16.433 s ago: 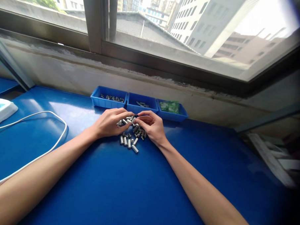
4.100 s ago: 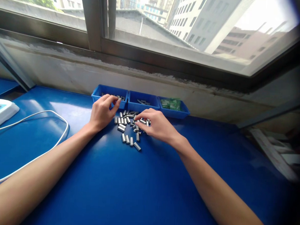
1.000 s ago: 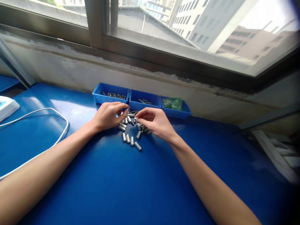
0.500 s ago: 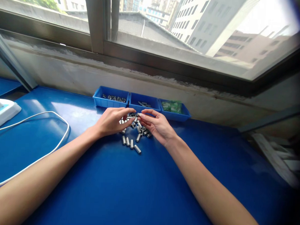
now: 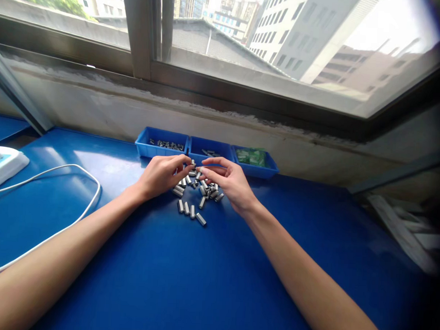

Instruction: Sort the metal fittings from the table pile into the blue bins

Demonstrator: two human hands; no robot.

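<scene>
Short metal pieces (image 5: 187, 179) lie in a loose pile on the blue table (image 5: 200, 281), with several more in a rough row (image 5: 186, 208) nearer to me. My left hand (image 5: 166, 174) is over the left side of the pile, its thumb and index finger pinched on a small metal piece (image 5: 193, 162). From the right, my right hand (image 5: 229, 179) reaches over the pile, its thumb and fingers closed around a metal piece (image 5: 198, 174) at their tips. The two hands are close together but apart.
Behind the pile stand three joined blue bins: the left bin (image 5: 144, 149) holds small metal parts, the middle bin (image 5: 194, 156) a few pieces, the right bin (image 5: 266, 174) green packets. A white cable (image 5: 90, 203) and a white device (image 5: 8, 168) are at left.
My hands have drawn slightly apart, my left hand shifting left. A small metal piece now shows at its fingertips. More of the pile is visible between the hands.
</scene>
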